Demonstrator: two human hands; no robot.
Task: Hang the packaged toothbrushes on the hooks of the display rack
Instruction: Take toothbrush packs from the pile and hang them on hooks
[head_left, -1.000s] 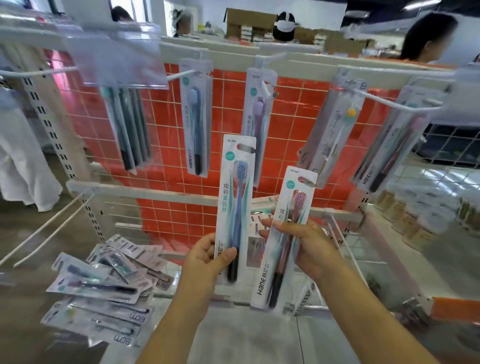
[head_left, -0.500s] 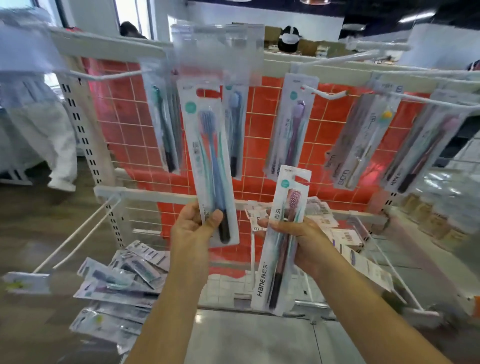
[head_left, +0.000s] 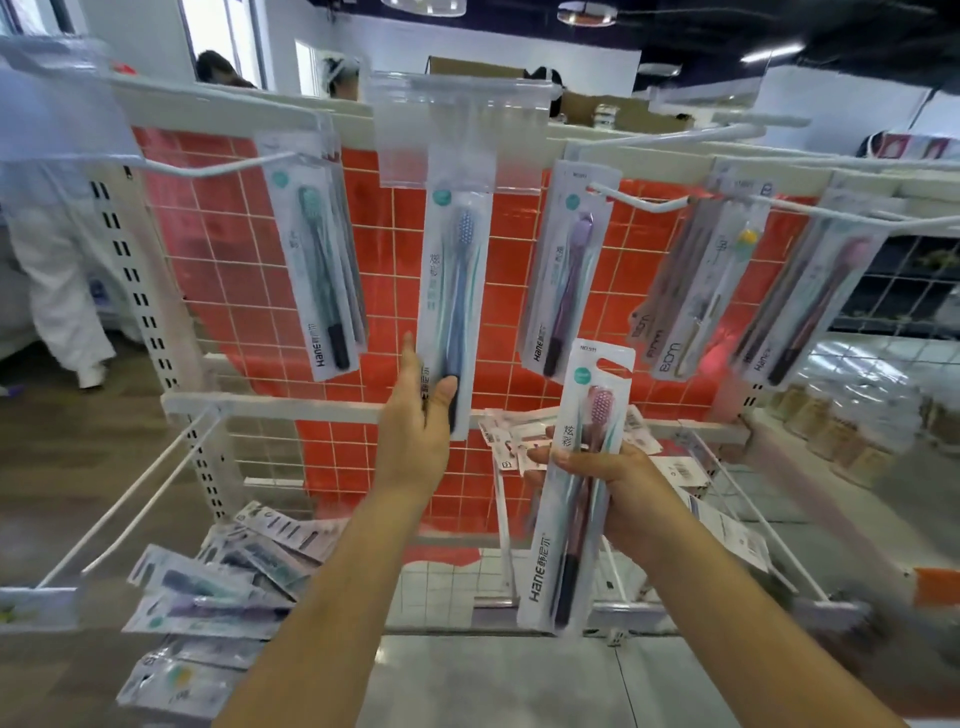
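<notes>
Fingers of the left hand (head_left: 415, 431) lay loose against the hung blue toothbrush pack (head_left: 453, 317), steadying it, while the right hand (head_left: 613, 483) pinched the pink pack (head_left: 576, 488), likely next for a hook.

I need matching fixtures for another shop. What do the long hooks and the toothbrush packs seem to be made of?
The long white hooks look like thin metal rod with a smooth white coating: slim, rigid and slightly glossy, though plastic cannot be ruled out. The pink-bristled toothbrush pack in the right hand looks like printed white card under a clear plastic blister, which catches the light.
</notes>
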